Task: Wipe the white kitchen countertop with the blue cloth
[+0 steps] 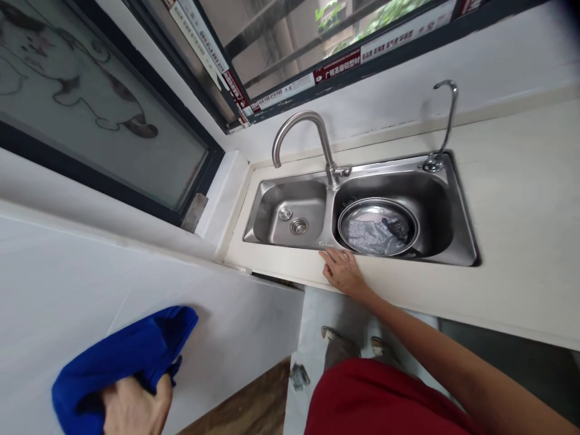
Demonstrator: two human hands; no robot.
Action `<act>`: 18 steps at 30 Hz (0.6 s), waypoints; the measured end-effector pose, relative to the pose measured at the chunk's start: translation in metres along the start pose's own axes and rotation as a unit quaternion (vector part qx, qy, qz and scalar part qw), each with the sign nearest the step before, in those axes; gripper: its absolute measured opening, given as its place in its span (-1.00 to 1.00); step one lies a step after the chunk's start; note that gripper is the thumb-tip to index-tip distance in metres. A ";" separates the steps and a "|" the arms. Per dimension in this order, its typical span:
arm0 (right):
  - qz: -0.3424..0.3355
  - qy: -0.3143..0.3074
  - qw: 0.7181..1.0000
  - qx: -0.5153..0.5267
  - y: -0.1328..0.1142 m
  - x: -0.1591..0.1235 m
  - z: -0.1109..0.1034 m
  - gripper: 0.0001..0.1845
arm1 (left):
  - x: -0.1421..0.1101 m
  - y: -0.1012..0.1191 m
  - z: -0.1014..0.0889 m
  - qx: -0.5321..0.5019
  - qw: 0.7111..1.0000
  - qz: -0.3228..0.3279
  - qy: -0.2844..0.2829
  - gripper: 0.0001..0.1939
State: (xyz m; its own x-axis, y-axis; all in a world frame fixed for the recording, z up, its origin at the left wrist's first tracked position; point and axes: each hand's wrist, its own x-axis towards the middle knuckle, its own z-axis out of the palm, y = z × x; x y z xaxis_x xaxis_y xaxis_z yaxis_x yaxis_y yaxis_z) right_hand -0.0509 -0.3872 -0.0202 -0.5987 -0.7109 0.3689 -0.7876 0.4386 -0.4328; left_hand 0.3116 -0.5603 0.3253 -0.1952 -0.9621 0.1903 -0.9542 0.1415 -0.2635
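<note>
A bright blue cloth [131, 350] is bunched in my left hand [136, 403] at the lower left, in front of the white wall. Part of the fingers is covered by the cloth, and I cannot tell whether it touches the wall. My right hand [342, 270] lies with its fingers stretched out on the front edge of the pale countertop [272, 261], just before the double-bowl steel sink [462, 238]. Nothing is in that hand. Behind its fingertips, in the right bowl, sits a round metal basin [414, 220] with a crumpled clear plastic bag [369, 235] in it.
A curved steel faucet [312, 118] rises behind the sink, and a thin spout [452, 115] stands at its back right corner. Dark-framed windows [362, 57] run above. On the floor lies a small clear crumpled item [299, 376], near my shoes [330, 333].
</note>
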 end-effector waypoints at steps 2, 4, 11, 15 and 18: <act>0.000 0.002 1.000 -0.002 0.000 0.000 -0.002 -0.53 | -0.001 -0.011 -0.004 -0.025 0.997 0.070 -0.010 -0.20; -0.001 0.004 1.000 -0.003 0.000 -0.001 -0.003 -0.53 | -0.001 -0.021 -0.003 -0.049 0.993 0.103 -0.012 -0.17; -0.009 0.002 1.000 -0.003 0.000 -0.001 -0.003 -0.51 | 0.013 -0.009 0.040 -0.071 0.990 -0.046 0.114 -0.11; -0.010 0.009 1.000 -0.012 0.000 -0.002 -0.001 -0.51 | 0.031 0.008 0.073 -0.071 0.976 -0.177 0.103 -0.08; -0.011 0.008 1.000 -0.017 0.000 -0.003 -0.001 -0.49 | 0.035 0.011 0.100 -0.080 0.987 -0.116 0.073 -0.11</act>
State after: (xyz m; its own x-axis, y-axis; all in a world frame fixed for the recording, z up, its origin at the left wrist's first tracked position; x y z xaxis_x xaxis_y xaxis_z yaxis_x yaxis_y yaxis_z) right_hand -0.0493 -0.3849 -0.0203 -0.5825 -0.7126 0.3911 -0.8055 0.4414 -0.3955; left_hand 0.3175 -0.6153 0.2343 0.0134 -0.9311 0.3646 -0.9984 -0.0327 -0.0468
